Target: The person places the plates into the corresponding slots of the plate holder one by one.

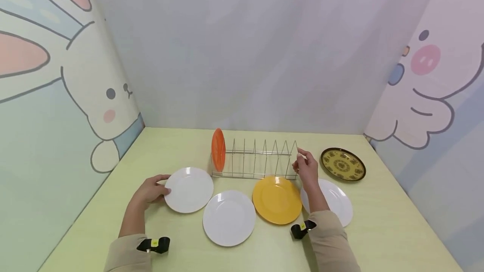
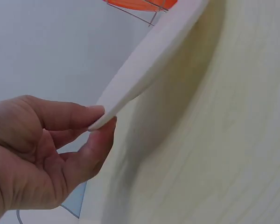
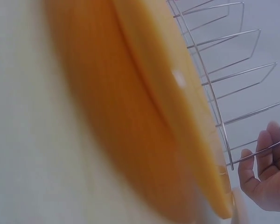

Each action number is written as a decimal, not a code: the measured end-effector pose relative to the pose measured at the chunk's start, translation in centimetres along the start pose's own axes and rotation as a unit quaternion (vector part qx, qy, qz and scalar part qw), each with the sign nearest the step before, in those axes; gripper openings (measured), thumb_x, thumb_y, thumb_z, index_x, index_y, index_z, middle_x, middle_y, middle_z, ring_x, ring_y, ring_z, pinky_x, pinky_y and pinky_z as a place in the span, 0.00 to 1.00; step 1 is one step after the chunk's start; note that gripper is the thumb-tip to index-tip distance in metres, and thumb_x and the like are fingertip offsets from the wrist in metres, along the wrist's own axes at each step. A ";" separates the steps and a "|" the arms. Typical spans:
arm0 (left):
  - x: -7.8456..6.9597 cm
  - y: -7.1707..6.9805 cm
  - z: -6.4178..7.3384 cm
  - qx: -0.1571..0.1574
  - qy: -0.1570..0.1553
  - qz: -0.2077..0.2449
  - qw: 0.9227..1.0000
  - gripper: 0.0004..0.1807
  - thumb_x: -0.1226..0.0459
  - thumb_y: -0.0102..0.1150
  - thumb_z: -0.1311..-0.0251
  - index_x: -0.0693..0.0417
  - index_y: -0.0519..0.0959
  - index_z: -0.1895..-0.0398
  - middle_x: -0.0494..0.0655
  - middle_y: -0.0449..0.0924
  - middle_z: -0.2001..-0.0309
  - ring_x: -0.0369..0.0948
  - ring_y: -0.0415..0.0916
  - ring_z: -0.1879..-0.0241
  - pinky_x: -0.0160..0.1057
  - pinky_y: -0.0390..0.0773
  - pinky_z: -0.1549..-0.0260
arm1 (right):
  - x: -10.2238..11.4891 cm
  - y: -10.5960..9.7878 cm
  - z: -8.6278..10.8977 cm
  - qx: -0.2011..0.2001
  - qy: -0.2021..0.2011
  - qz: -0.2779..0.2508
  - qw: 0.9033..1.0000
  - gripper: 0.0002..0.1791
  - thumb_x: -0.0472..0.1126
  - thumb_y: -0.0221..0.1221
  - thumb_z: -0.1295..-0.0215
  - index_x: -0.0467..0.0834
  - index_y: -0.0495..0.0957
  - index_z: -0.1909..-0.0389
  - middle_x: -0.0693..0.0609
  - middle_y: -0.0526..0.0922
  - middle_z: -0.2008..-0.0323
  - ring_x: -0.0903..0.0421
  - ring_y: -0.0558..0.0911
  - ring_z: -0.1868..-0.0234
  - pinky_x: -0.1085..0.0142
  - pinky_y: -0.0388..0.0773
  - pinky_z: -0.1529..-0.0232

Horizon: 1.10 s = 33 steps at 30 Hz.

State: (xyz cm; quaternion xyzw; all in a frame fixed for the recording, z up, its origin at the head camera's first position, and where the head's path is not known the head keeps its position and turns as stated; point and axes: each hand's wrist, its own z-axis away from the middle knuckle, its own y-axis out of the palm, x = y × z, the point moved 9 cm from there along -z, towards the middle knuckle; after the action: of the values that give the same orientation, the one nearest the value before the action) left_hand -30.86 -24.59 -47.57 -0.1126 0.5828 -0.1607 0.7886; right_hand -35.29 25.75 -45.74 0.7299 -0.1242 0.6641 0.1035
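Note:
My left hand [image 1: 149, 190] pinches the left rim of a white plate [image 1: 189, 190] between thumb and fingers. The left wrist view shows that rim of the plate [image 2: 144, 60] raised off the table, its shadow below. My right hand [image 1: 307, 169] grips the right end of a wire dish rack [image 1: 242, 176]; in the right wrist view its fingers [image 3: 266, 154] curl at the end wire. An orange plate [image 1: 218, 150] stands upright in the rack's leftmost part. A yellow plate [image 1: 277, 200] lies before the rack, near the right forearm.
A second white plate [image 1: 229, 218] lies at front centre. Another white plate [image 1: 334, 200] lies partly under the right forearm. A dark-rimmed patterned plate [image 1: 343, 164] sits at the right. Cartoon-printed walls stand left and right, a plain grey wall [image 1: 242, 53] behind the table.

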 end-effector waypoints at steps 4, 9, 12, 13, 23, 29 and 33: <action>-0.9 -0.1 0.9 0.019 0.025 0.064 0.997 0.32 0.76 0.53 0.42 0.67 0.57 0.34 0.59 0.76 0.60 0.43 0.77 0.71 0.38 0.79 0.73 | 0.1 -0.1 0.0 0.000 -0.003 0.002 1.000 0.17 0.43 0.47 0.29 0.45 0.71 0.42 0.52 0.74 0.79 0.59 0.76 0.76 0.57 0.78 0.65; -2.4 -1.3 2.2 0.014 0.057 0.111 0.992 0.32 0.75 0.52 0.40 0.66 0.54 0.33 0.57 0.76 0.58 0.43 0.79 0.67 0.40 0.80 0.68 | -0.1 0.0 -0.1 0.003 -0.003 0.002 1.000 0.18 0.44 0.47 0.29 0.45 0.70 0.41 0.52 0.74 0.79 0.60 0.76 0.76 0.56 0.78 0.66; -3.3 -2.1 3.1 -0.005 0.078 0.128 0.989 0.32 0.76 0.51 0.40 0.66 0.54 0.33 0.54 0.77 0.60 0.43 0.80 0.68 0.40 0.80 0.67 | -0.2 0.0 -0.1 0.003 -0.003 0.004 1.000 0.18 0.44 0.47 0.29 0.45 0.70 0.41 0.52 0.75 0.79 0.59 0.76 0.76 0.56 0.78 0.66; -3.5 -2.3 3.4 -0.010 0.085 0.134 0.987 0.31 0.76 0.51 0.40 0.66 0.53 0.33 0.53 0.77 0.60 0.43 0.80 0.68 0.40 0.80 0.67 | -0.2 0.0 0.0 0.004 -0.002 0.004 1.000 0.18 0.44 0.47 0.29 0.45 0.70 0.41 0.52 0.75 0.79 0.59 0.76 0.76 0.56 0.78 0.65; -4.2 -3.0 4.3 -0.030 0.100 0.154 0.983 0.32 0.75 0.52 0.40 0.66 0.54 0.33 0.49 0.77 0.61 0.42 0.80 0.68 0.39 0.80 0.67 | -0.3 0.2 -0.2 0.006 0.001 0.006 1.000 0.18 0.44 0.47 0.29 0.45 0.70 0.41 0.52 0.75 0.78 0.56 0.77 0.74 0.56 0.78 0.64; -4.3 -2.5 4.5 -0.040 0.103 0.178 0.978 0.32 0.74 0.53 0.40 0.65 0.54 0.33 0.47 0.77 0.63 0.41 0.79 0.69 0.37 0.80 0.67 | 0.0 0.0 -0.2 0.004 -0.004 0.010 1.000 0.17 0.44 0.48 0.29 0.47 0.71 0.42 0.51 0.75 0.79 0.54 0.76 0.75 0.55 0.78 0.65; -4.7 -2.1 5.1 -0.057 0.102 0.193 0.974 0.32 0.73 0.53 0.39 0.63 0.54 0.33 0.46 0.76 0.63 0.40 0.78 0.69 0.36 0.79 0.67 | 0.0 -0.1 0.0 0.005 0.004 0.012 1.000 0.18 0.44 0.48 0.29 0.46 0.70 0.41 0.51 0.75 0.79 0.56 0.76 0.76 0.56 0.78 0.66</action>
State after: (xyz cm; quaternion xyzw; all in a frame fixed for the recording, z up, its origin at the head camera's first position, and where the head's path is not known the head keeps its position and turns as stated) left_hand -27.49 -24.73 -41.16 -0.0259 0.6790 0.0177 0.7335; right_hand -35.28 25.87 -45.74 0.7259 -0.1291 0.6692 0.0926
